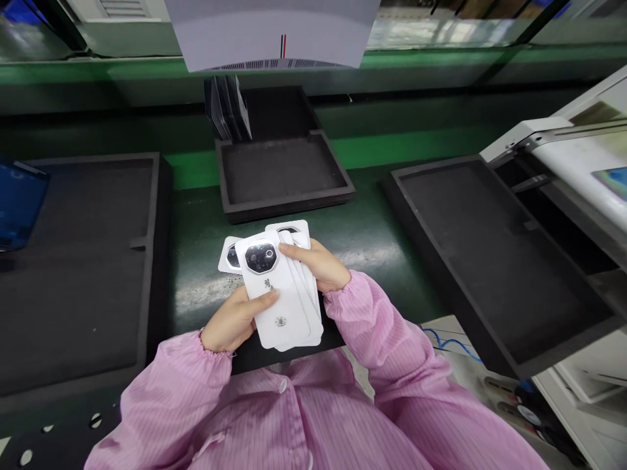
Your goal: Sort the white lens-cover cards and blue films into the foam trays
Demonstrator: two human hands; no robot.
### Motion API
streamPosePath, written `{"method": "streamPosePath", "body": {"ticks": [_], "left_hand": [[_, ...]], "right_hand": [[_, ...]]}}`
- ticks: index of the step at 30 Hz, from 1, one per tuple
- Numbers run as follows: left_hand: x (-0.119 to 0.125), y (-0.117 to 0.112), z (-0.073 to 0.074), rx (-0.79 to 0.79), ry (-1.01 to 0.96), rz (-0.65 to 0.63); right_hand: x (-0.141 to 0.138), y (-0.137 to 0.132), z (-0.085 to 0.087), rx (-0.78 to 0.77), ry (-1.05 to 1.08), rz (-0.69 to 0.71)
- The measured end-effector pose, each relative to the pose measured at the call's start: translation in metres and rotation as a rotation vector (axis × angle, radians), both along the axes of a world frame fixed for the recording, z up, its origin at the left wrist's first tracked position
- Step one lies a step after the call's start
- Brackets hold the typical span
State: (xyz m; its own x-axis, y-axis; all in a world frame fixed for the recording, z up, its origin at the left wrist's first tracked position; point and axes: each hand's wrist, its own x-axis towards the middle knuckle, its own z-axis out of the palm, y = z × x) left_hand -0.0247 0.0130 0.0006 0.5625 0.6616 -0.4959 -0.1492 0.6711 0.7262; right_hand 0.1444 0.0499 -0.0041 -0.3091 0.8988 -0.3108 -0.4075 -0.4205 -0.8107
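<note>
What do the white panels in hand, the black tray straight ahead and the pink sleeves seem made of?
White rounded-corner panels: perhaps satin plastic or coated card, by their thin edges and smooth faces.
Black rectangular tray: probably matt foam, given its dull surface and thick walls.
Pink striped sleeves: apparently woven fabric, slightly sheeny, as their creases and gathering suggest.

White card (pixel 290 294): dark characters (pixel 267 283), partly covered, and round emblem (pixel 281 322); neither legible. White sheet (pixel 245 26): barcode-like strip (pixel 252 64), black and red lines (pixel 285 46).
</note>
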Motion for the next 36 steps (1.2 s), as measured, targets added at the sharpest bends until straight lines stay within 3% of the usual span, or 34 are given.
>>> {"method": "streamPosePath", "body": {"ticks": [2, 6, 8, 10, 13, 15, 17, 21, 23, 27, 30, 33, 36], "left_hand": [[-0.001, -0.002, 0.002, 0.178, 0.112, -0.011], [-0.008, -0.014, 0.005, 0.683, 0.365, -0.054], [-0.012, -0.022, 0.000, 0.776, 0.382, -0.070], [-0.013, -0.030, -0.008, 0.767, 0.373, -0.024], [-0.010, -0.037, -0.018, 0.725, 0.359, 0.034], [-0.006, -0.039, -0.019, 0.716, 0.358, 0.070], [-0.002, -0.039, -0.015, 0.730, 0.354, 0.058], [0.006, -0.035, -0.002, 0.630, 0.229, -0.045], [0.011, -0.033, 0.004, 0.569, 0.184, 0.003], [0.022, -0.032, 0.016, 0.803, 0.394, 0.129], [0.026, -0.040, 0.026, 0.979, 0.546, 0.138], [0.016, -0.054, 0.032, 1.006, 0.526, 0.014], [-0.012, -0.067, 0.026, 0.957, 0.553, -0.040]], "right_hand": [[0.001, -0.008, 0.012, 0.161, -0.136, 0.041], [0.001, -0.039, 0.031, 0.593, -0.357, 0.094], [-0.001, -0.054, 0.025, 0.769, -0.410, 0.113], [-0.004, -0.063, 0.011, 0.851, -0.464, 0.123], [-0.010, -0.069, -0.011, 0.828, -0.553, 0.112], [-0.012, -0.070, -0.017, 0.815, -0.583, 0.134], [-0.011, -0.070, -0.016, 0.763, -0.558, 0.149], [-0.008, -0.063, -0.004, 0.480, -0.556, 0.102], [-0.008, -0.059, 0.002, 0.391, -0.536, 0.024], [-0.020, -0.057, 0.011, 0.457, -0.419, -0.024], [-0.028, -0.058, 0.014, 0.556, -0.395, -0.053], [-0.023, -0.052, 0.016, 0.482, -0.289, 0.014], [-0.002, -0.032, 0.026, 0.315, -0.222, 0.023]]}}
